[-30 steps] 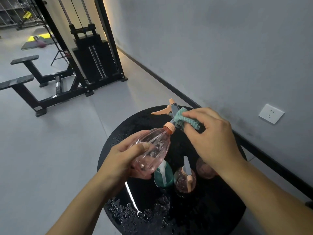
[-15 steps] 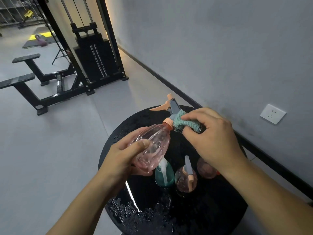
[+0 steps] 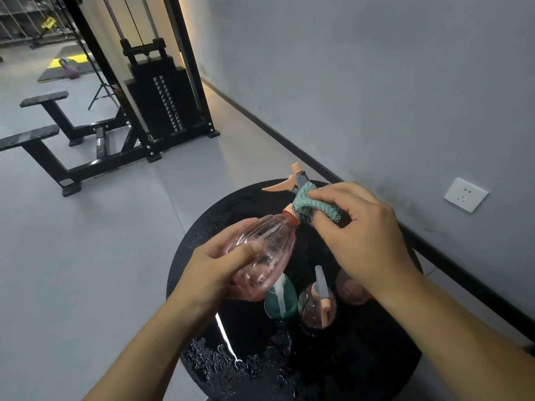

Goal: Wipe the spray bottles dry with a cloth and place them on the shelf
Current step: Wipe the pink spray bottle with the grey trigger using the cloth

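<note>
Standing on the wet round table [image 3: 202,227] below the hands are three bottles: one teal bottle [image 3: 282,299], two pink. Left hand [image 3: 214,273] grips a fourth, the pink spray bottle [image 3: 266,250]; right hand [image 3: 364,238] pinches the cloth [image 3: 309,202] around its neck.

Both my hands are up over the round black table [image 3: 199,247], left hand [image 3: 215,269] gripping the pink bottle [image 3: 262,256], right hand [image 3: 363,235] pinching the cloth [image 3: 311,202] at its neck. Under my right wrist it's crowded: a teal bottle [image 3: 282,299], a second pink bottle [image 3: 317,309] and a third [image 3: 348,287] stand close together. The near tabletop is bare but beaded with water. The wall [image 3: 376,82] hems in the right; open floor [image 3: 86,256] lies left, gym machine [image 3: 162,99] well off.
</note>
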Tool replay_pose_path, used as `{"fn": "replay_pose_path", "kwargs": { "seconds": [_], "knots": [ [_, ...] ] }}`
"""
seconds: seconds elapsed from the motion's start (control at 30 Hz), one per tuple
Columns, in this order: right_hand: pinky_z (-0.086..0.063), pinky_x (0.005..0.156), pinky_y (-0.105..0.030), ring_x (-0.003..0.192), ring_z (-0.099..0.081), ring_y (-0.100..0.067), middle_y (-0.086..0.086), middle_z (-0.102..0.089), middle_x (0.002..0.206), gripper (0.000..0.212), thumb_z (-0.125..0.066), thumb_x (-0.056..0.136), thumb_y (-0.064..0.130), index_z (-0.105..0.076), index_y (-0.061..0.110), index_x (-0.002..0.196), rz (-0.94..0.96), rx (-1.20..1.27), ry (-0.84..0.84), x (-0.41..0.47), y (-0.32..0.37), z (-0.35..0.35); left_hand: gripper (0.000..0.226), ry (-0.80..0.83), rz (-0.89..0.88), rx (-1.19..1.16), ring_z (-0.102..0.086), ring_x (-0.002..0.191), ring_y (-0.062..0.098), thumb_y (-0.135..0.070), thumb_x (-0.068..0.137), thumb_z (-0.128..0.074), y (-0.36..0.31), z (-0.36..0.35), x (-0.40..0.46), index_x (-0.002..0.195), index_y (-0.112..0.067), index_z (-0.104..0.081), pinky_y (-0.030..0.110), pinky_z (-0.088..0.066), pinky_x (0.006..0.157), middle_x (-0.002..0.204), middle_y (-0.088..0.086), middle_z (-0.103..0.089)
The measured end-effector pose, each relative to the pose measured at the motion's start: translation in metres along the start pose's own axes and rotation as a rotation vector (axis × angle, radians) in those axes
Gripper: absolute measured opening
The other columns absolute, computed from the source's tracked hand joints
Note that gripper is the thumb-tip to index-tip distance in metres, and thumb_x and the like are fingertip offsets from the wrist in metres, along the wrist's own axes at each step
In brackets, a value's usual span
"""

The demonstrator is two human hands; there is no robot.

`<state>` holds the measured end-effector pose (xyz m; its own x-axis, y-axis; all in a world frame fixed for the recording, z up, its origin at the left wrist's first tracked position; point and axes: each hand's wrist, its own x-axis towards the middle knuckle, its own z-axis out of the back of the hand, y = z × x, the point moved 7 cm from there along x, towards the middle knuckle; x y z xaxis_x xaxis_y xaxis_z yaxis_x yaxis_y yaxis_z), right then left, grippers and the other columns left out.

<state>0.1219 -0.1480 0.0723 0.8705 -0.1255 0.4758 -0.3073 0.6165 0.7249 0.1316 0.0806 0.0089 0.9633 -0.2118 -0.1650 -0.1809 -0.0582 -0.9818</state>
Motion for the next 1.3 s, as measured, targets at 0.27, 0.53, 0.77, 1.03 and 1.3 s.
{"fn": "replay_pose_path", "kwargs": {
  "seconds": [0.27, 0.53, 0.77, 1.03, 1.3],
  "knots": [
    [-0.046, 0.08, -0.002, 0.104, -0.061, 0.007, 0.014, -0.066, 0.112, 0.028, -0.073, 0.089, 0.009, -0.078, 0.022, 0.113, -0.014, 0.001, -0.025, 0.001, -0.002, 0.002, 0.047, -0.007, 0.0, -0.01, -0.08, 0.096, 0.034, -0.029, 0.079, -0.079, 0.0, 0.0, 0.0, 0.126, -0.035, -0.077, 0.045, -0.064, 0.066, 0.122, 0.003, -0.079],
    [-0.048, 0.078, -0.004, 0.1, -0.062, 0.003, 0.015, -0.065, 0.108, 0.024, -0.074, 0.086, 0.008, -0.078, 0.021, 0.106, -0.023, -0.018, 0.037, -0.001, -0.003, -0.003, 0.06, -0.043, 0.002, -0.035, -0.08, 0.095, 0.036, -0.039, 0.067, -0.086, 0.001, 0.005, 0.001, 0.126, -0.035, -0.077, 0.049, -0.064, 0.069, 0.122, 0.005, -0.079],
    [-0.045, 0.08, -0.003, 0.102, -0.062, 0.003, 0.014, -0.066, 0.109, 0.026, -0.072, 0.087, 0.006, -0.078, 0.021, 0.108, -0.016, -0.009, 0.044, -0.001, -0.002, -0.005, 0.051, -0.039, 0.01, -0.041, -0.079, 0.1, 0.036, -0.035, 0.074, -0.084, 0.002, 0.007, 0.001, 0.124, -0.036, -0.077, 0.052, -0.064, 0.076, 0.124, 0.006, -0.078],
    [-0.044, 0.081, -0.001, 0.102, -0.062, 0.005, 0.015, -0.068, 0.109, 0.027, -0.073, 0.087, 0.007, -0.079, 0.023, 0.108, -0.015, 0.013, -0.003, -0.003, -0.001, 0.0, 0.049, -0.015, 0.052, -0.16, -0.077, 0.095, 0.03, -0.019, 0.07, -0.085, 0.01, 0.022, 0.002, 0.117, -0.01, -0.077, 0.045, -0.067, 0.084, 0.115, 0.021, -0.076],
    [-0.047, 0.081, -0.005, 0.102, -0.063, 0.005, 0.02, -0.068, 0.108, 0.026, -0.074, 0.088, 0.01, -0.079, 0.026, 0.108, -0.035, 0.052, 0.039, -0.009, 0.001, -0.004, 0.085, -0.177, -0.083, 0.136, -0.078, 0.105, 0.028, -0.032, 0.05, -0.097, 0.018, 0.048, -0.008, 0.127, -0.017, -0.064, 0.044, -0.062, 0.092, 0.116, 0.006, -0.079]
  ]
}}
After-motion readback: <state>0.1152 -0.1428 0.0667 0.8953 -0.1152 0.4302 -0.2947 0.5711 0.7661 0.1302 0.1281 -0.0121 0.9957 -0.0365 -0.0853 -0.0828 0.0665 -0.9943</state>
